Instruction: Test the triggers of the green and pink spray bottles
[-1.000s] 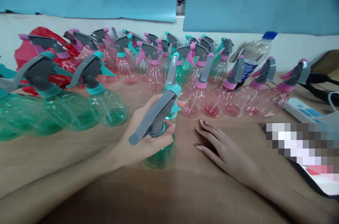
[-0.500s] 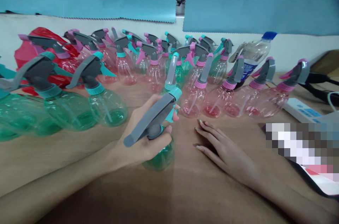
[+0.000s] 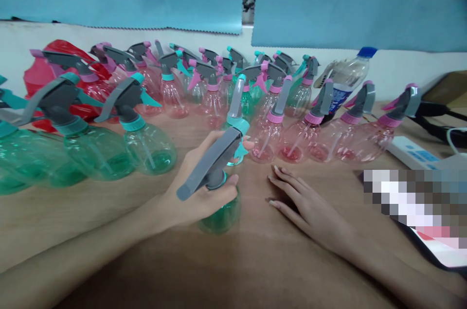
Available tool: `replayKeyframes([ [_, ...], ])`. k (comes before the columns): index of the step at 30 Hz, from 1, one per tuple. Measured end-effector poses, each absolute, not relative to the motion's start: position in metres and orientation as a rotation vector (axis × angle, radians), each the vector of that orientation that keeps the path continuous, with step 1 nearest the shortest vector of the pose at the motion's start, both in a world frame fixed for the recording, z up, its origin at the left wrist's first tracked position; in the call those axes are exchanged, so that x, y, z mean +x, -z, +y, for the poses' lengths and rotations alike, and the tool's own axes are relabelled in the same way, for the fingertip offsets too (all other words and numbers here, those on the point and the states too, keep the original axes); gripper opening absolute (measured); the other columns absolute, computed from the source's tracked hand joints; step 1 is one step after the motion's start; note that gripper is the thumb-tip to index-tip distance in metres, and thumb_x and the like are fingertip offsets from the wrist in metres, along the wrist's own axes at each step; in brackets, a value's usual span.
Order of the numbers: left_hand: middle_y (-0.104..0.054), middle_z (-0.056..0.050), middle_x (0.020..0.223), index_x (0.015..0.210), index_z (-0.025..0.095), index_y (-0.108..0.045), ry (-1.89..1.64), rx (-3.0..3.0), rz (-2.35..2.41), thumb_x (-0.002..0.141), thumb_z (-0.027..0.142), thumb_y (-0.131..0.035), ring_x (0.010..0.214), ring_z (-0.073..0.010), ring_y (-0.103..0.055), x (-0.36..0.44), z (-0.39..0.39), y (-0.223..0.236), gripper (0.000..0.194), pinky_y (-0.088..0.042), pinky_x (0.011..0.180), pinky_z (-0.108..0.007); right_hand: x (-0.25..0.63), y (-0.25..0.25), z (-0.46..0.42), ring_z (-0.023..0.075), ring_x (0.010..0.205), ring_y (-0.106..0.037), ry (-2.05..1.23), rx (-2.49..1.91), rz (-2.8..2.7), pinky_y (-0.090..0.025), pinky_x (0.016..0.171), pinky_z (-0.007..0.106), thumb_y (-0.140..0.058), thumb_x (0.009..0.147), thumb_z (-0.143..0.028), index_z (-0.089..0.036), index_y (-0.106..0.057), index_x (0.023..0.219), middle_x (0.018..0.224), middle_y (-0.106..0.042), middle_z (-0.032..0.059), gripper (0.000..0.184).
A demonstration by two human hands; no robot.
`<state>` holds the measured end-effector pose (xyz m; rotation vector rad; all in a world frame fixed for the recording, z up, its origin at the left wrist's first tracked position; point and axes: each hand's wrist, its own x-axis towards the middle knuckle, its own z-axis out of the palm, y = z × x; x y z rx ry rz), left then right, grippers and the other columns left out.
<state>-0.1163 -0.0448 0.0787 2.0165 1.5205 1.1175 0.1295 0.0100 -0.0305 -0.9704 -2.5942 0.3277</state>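
My left hand (image 3: 199, 192) is wrapped round the neck of a green spray bottle (image 3: 222, 214) with a grey and teal trigger head. The bottle stands on the wooden table (image 3: 277, 260), its nozzle pointing away to the right. Part of its body is hidden behind my fingers. My right hand (image 3: 310, 202) lies flat on the table to the right of the bottle, fingers stretched out and holding nothing. Just beyond my left hand stands another spray bottle with a teal collar (image 3: 237, 102), partly covered by the held one.
Green spray bottles (image 3: 149, 148) stand on the left. Pink ones (image 3: 292, 141) line the right, with a mixed group behind. A red plastic bag (image 3: 62, 51), a drink bottle with a blue cap (image 3: 350, 75), a white power strip (image 3: 412, 151) and a partly pixelated device (image 3: 438, 255) surround them.
The held bottle's trigger head has shifted slightly to the right and turned a little in my left hand. My right hand stays flat on the table. The view has moved slightly.
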Motion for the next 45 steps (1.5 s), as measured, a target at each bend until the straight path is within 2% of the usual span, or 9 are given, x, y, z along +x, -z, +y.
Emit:
replayKeyframes([
  [10, -0.064, 0.0, 0.093, 0.116, 0.028, -0.041, -1.247, 1.91, 1.52, 0.072, 0.021, -0.064, 0.065, -0.0152, -0.063, -0.11, -0.046, -0.07, 0.05, -0.052, 0.055, -0.026, 0.13, 0.033, 0.012, 0.0292, 0.135, -0.039, -0.312, -0.95, -2.582, -0.036, 0.109, 0.054, -0.045, 0.094, -0.044, -0.018, -0.05, 0.135, 0.144, -0.046, 0.0142, 0.048],
  [14, -0.064, -0.001, 0.099, 0.116, 0.027, -0.04, -1.33, 1.898, 1.469, 0.076, 0.019, -0.063, 0.081, -0.0188, -0.069, -0.104, -0.048, -0.068, 0.047, -0.055, 0.062, -0.027, 0.13, 0.025, 0.009, 0.0281, 0.131, -0.046, -0.375, -0.869, -2.584, -0.041, 0.105, 0.052, -0.046, 0.094, -0.039, -0.022, -0.054, 0.129, 0.14, -0.051, 0.0119, 0.039],
  [17, -0.061, -0.003, 0.11, 0.118, 0.028, -0.039, -1.388, 1.826, 1.384, 0.079, 0.016, -0.062, 0.099, -0.0212, -0.067, -0.101, -0.049, -0.064, 0.047, -0.058, 0.073, -0.029, 0.125, 0.012, -0.002, 0.024, 0.124, -0.053, -0.478, -0.716, -2.622, -0.047, 0.102, 0.045, -0.045, 0.096, -0.034, -0.025, -0.052, 0.126, 0.136, -0.054, 0.0094, 0.033],
  [21, -0.052, -0.005, 0.126, 0.122, 0.029, -0.039, -1.43, 1.783, 1.332, 0.079, 0.013, -0.062, 0.112, -0.0233, -0.062, -0.101, -0.051, -0.06, 0.052, -0.057, 0.083, -0.034, 0.11, -0.003, -0.019, 0.0245, 0.121, -0.055, -0.537, -0.664, -2.636, -0.048, 0.099, 0.044, -0.049, 0.093, -0.039, -0.026, -0.042, 0.135, 0.134, -0.055, 0.0094, 0.044],
  [26, -0.051, -0.009, 0.132, 0.125, 0.026, -0.038, -1.399, 1.84, 1.354, 0.076, 0.018, -0.068, 0.119, -0.0278, -0.057, -0.107, -0.054, -0.061, 0.058, -0.05, 0.096, -0.046, 0.082, -0.012, -0.028, 0.0314, 0.115, -0.058, -0.506, -0.763, -2.506, -0.053, 0.088, 0.049, -0.058, 0.084, -0.055, -0.024, -0.035, 0.136, 0.127, -0.058, 0.0127, 0.064],
  [34, -0.045, -0.013, 0.14, 0.136, 0.023, -0.033, -1.342, 1.873, 1.411, 0.08, 0.035, -0.069, 0.124, -0.0298, -0.049, -0.128, -0.065, -0.071, 0.067, -0.041, 0.105, -0.05, 0.031, -0.029, -0.033, 0.0253, 0.073, -0.065, -0.311, -0.741, -2.383, -0.053, 0.058, 0.038, -0.048, 0.082, -0.069, -0.018, -0.051, 0.111, 0.092, -0.064, 0.0099, 0.058],
  [39, -0.03, -0.011, 0.15, 0.145, 0.03, -0.016, -1.202, 1.821, 1.611, 0.085, 0.044, -0.061, 0.13, -0.0292, -0.042, -0.163, -0.092, -0.067, 0.077, -0.04, 0.105, -0.05, 0.008, -0.038, -0.024, 0.0248, 0.071, -0.064, -0.425, -0.787, -2.447, -0.051, 0.06, 0.039, -0.055, 0.083, -0.061, -0.016, -0.048, 0.119, 0.087, -0.065, 0.0083, 0.058],
  [43, -0.041, -0.011, 0.137, 0.142, 0.028, -0.017, -1.13, 1.789, 1.857, 0.089, 0.043, -0.055, 0.125, -0.0279, -0.044, -0.187, -0.124, -0.041, 0.066, -0.039, 0.104, -0.05, -0.009, -0.045, -0.008, 0.0228, 0.065, -0.063, -0.546, -0.875, -2.465, -0.05, 0.062, 0.038, -0.061, 0.082, -0.055, -0.014, -0.044, 0.127, 0.077, -0.065, 0.0046, 0.063],
  [45, -0.047, -0.009, 0.122, 0.139, 0.027, -0.022, -0.996, 1.785, 1.935, 0.091, 0.039, -0.051, 0.111, -0.0261, -0.052, -0.194, -0.137, -0.027, 0.058, -0.046, 0.095, -0.048, -0.016, -0.046, 0.0, 0.0229, 0.064, -0.063, -0.534, -0.899, -2.454, -0.05, 0.063, 0.039, -0.062, 0.081, -0.056, -0.012, -0.043, 0.129, 0.075, -0.064, 0.0043, 0.068],
])
